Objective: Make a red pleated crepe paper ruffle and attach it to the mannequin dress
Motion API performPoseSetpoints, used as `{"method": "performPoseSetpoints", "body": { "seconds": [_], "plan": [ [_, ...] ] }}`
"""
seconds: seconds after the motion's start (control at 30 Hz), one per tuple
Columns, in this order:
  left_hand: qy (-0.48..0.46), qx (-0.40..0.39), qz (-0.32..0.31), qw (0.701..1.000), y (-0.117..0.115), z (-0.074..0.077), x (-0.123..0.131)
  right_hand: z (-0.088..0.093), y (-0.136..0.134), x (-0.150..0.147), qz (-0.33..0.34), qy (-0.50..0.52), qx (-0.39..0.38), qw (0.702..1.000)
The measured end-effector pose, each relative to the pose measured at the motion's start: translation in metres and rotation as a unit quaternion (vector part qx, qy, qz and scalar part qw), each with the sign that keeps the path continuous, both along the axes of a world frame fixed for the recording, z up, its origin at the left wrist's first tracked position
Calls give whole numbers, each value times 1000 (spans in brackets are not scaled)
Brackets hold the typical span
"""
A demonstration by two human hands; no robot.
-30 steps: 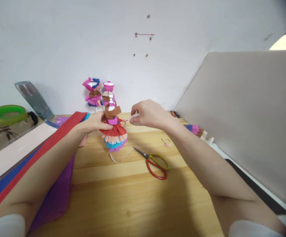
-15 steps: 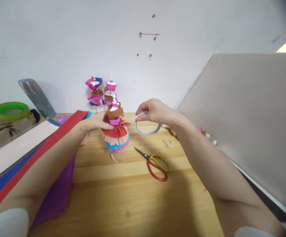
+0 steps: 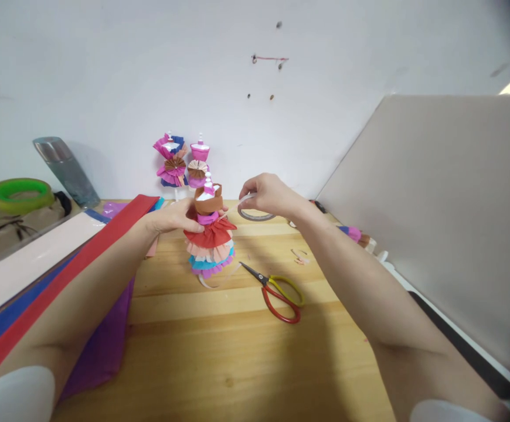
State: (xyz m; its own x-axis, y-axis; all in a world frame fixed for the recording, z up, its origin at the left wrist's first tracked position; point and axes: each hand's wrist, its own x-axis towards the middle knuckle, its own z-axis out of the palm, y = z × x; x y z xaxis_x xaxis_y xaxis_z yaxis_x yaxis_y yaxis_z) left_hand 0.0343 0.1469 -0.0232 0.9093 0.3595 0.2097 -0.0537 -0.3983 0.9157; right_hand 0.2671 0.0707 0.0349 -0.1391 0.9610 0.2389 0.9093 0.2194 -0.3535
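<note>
A small dress-form figure [image 3: 211,234] wears a brown paper top and a tiered crepe-paper skirt in red, peach, white, blue and purple. My left hand [image 3: 178,217] is closed around its waist from the left, thumb on the red tier, and the figure leans slightly. In my right hand [image 3: 266,193] is a roll of narrow white tape [image 3: 257,217], pinched at its upper left edge. A thin strip seems to stretch from the roll to the figure's waist. Scissors [image 3: 276,292] with one red and one yellow handle lie on the table below, blades partly closed.
Two more decorated dress forms [image 3: 172,167] stand by the wall. Coloured paper sheets [image 3: 105,231], a tilted bottle [image 3: 68,173] and a green tape roll [image 3: 20,195] are at left. Paper scraps [image 3: 299,258] lie right of centre; a grey panel [image 3: 448,205] borders the right side.
My right hand has tilted the tape roll flatter and moved slightly left and up. The figure in my left hand has turned and shifted a little to the right.
</note>
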Motion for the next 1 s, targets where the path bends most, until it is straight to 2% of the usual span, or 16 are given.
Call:
{"method": "performPoseSetpoints", "body": {
  "seconds": [0.17,0.4,0.47,0.57,0.73,1.0],
  "plan": [
    [-3,-16,-7,1000,-1,-2,0,-11,9,1,-3,7,-6,1000],
    [-14,-40,17,999,-4,-6,-3,-22,19,-1,13,21,-14,1000],
    [-4,-25,40,999,-6,-8,-3,-24,21,-3,18,18,-14,1000],
    [9,37,84,996,-9,-9,-2,-26,23,-5,19,13,-18,1000],
    [8,100,91,991,-15,-6,1,-32,30,-5,16,11,-14,1000],
    [10,78,103,992,-18,-5,3,-39,40,3,25,73,-17,997]
  ]
}}
